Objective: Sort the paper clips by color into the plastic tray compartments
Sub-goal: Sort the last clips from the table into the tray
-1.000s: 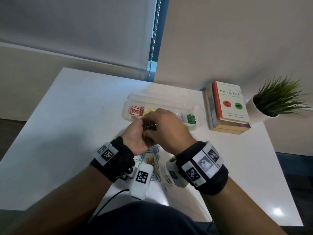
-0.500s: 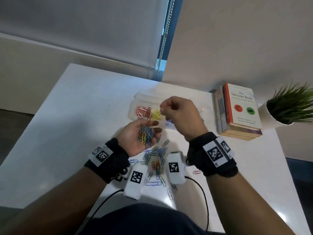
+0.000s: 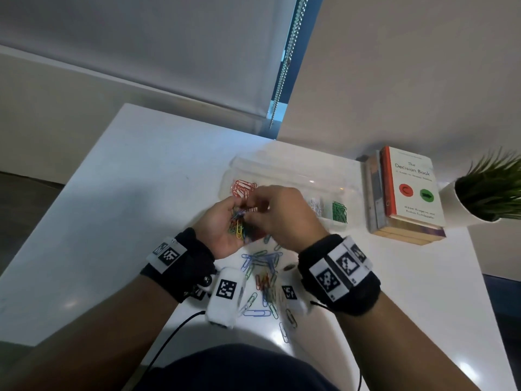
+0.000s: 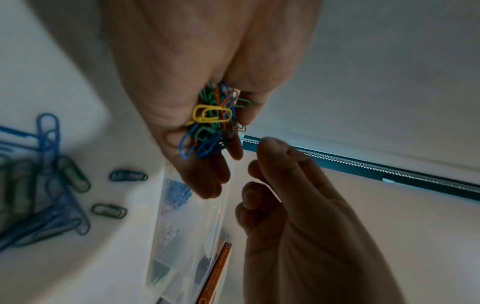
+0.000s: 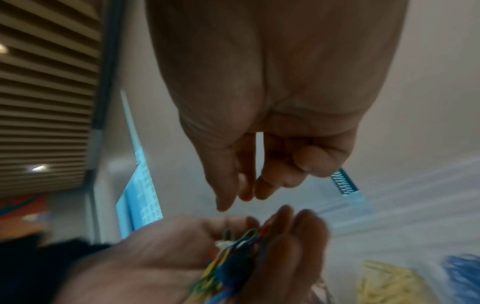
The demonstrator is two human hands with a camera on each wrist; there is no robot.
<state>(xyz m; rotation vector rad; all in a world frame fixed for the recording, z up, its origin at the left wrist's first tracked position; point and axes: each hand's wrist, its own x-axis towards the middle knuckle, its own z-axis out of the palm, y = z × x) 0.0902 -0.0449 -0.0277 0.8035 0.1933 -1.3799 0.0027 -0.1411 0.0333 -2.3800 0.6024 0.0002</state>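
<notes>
My left hand (image 3: 224,224) is cupped palm up just in front of the clear plastic tray (image 3: 284,169) and holds a mixed bunch of paper clips (image 4: 211,121), yellow, blue, green and red. My right hand (image 3: 284,213) hovers over that palm. Its thumb and fingertips (image 5: 246,189) are close together, a little above the bunch, with nothing between them. The tray holds red clips (image 3: 244,187) at the left, yellow clips (image 5: 389,281) and blue clips (image 5: 465,273) further along, then white clips (image 3: 315,206) and green clips (image 3: 339,211).
Several loose clips (image 3: 265,275) lie on the white table (image 3: 135,198) between my wrists. A stack of books (image 3: 408,190) stands right of the tray, with a potted plant (image 3: 490,190) beyond it at the table's right edge.
My right hand has come back from above the tray's yellow compartment to the left palm. The left hand still holds its bunch and has barely moved.
</notes>
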